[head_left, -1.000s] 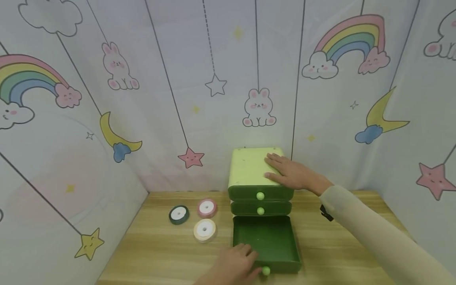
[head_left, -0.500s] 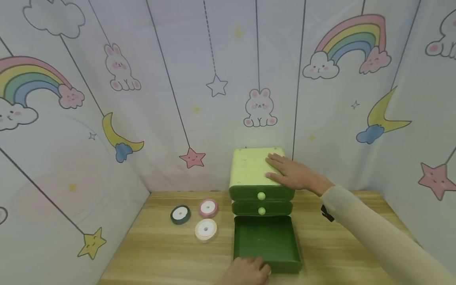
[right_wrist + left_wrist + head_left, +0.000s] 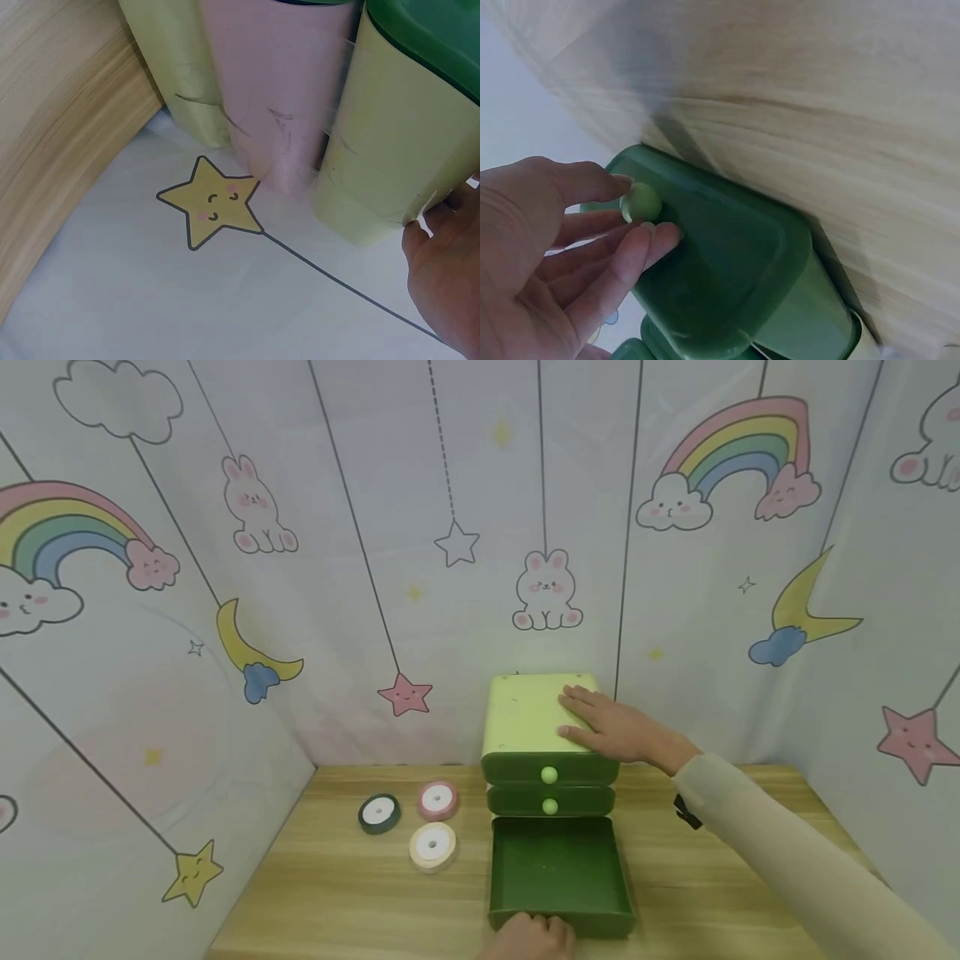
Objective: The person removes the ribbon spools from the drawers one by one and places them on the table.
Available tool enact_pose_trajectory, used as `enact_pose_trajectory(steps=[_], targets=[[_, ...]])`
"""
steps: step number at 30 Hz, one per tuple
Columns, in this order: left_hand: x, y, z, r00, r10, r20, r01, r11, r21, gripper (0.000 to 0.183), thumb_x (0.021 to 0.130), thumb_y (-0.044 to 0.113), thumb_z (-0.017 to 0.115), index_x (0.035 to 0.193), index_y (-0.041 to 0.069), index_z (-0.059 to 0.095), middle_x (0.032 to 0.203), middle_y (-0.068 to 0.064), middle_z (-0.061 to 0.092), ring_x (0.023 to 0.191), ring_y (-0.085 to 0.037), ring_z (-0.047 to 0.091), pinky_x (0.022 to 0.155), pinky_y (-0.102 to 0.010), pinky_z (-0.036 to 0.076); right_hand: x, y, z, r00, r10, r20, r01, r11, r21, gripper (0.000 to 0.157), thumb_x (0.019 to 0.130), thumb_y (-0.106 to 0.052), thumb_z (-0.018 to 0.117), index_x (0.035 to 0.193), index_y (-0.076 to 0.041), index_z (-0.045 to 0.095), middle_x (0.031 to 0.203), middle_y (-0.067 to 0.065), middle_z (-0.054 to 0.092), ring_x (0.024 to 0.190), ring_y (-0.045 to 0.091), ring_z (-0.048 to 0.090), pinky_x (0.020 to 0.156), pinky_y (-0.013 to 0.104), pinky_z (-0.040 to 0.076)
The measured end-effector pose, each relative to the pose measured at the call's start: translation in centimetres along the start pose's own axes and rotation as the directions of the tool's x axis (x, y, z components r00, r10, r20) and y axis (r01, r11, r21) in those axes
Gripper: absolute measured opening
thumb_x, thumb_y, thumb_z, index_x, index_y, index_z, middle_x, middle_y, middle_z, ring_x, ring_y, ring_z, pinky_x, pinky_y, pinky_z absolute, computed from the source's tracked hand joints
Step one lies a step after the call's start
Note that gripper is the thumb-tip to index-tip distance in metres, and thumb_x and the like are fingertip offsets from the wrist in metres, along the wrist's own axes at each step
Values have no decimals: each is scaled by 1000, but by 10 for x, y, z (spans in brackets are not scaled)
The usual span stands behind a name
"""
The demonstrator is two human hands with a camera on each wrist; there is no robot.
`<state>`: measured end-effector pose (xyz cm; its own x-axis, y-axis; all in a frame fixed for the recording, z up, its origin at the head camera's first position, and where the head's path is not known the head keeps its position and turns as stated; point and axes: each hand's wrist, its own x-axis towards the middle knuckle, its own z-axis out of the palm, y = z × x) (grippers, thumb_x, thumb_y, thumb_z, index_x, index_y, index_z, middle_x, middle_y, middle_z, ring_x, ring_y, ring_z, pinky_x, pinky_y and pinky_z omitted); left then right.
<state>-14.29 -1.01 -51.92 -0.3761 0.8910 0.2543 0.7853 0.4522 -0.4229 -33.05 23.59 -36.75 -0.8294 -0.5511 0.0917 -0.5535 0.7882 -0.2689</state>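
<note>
A small chest of drawers (image 3: 521, 714) with a pale green top and dark green drawer fronts stands against the back of the table. Its bottom drawer (image 3: 603, 923) is pulled out, and the inside shows bare. At that drawer's front is my left hand (image 3: 532, 938). The left wrist view shows thumb and fingers pinching the round light green knob (image 3: 640, 202). My right hand (image 3: 622, 727) rests with straight fingers on the chest's top, toward its right side. In the right wrist view, that hand (image 3: 448, 259) touches the pale green casing (image 3: 390, 142).
Left of the chest lie three ribbon spools: a dark green one (image 3: 378, 813), a pink one (image 3: 437, 800) and a cream one (image 3: 432, 847). The wooden table (image 3: 322, 902) is enclosed by a printed cloth backdrop (image 3: 465, 635) with stars, rabbits and rainbows.
My left hand has moved right along the drawer's front and now covers its knob. The right hand has stayed on the chest. The drawer remains pulled out.
</note>
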Motion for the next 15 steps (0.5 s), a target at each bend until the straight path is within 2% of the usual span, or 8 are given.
enact_pose_trajectory(steps=[3, 6, 10, 15], targets=[[3, 2, 5, 1000, 14, 25, -13, 999, -34, 48, 106, 53, 50, 68, 25, 54, 60, 12, 48, 47, 2, 23, 39, -16, 23, 0, 0, 0, 1000, 1, -1, -1, 1000, -1, 81, 107, -65, 38, 168, -14, 23, 177, 11, 16, 164, 37, 17, 132, 58, 20], [4, 4, 6, 1000, 26, -3, -26, 1000, 1, 47, 105, 51, 53, 66, 25, 52, 58, 12, 45, 47, 2, 23, 39, -15, 22, -1, 0, 1, 1000, 1, 2, -1, 1000, 0, 82, 107, -66, 38, 168, -14, 22, 177, 10, 16, 164, 37, 16, 132, 58, 20], [6, 4, -3, 1000, 25, -13, -25, 998, 55, 46, 102, 51, 58, 65, 26, 51, 58, 13, 44, 47, 2, 22, 40, -16, 13, -2, -2, 0, 1000, -1, 2, 1, 1000, 3, 81, 107, -65, 38, 168, -14, 23, 177, 11, 16, 164, 37, 16, 132, 58, 21], [8, -2, -5, 1000, -2, 21, 0, 998, 66, 50, 105, 56, 50, 69, 23, 58, 58, 10, 49, 47, 0, 33, 38, -19, 18, -1, -3, -1, 1000, -3, -4, 3, 1000, 6, 80, 107, -63, 40, 168, -13, 24, 177, 12, 17, 164, 37, 17, 132, 59, 21]])
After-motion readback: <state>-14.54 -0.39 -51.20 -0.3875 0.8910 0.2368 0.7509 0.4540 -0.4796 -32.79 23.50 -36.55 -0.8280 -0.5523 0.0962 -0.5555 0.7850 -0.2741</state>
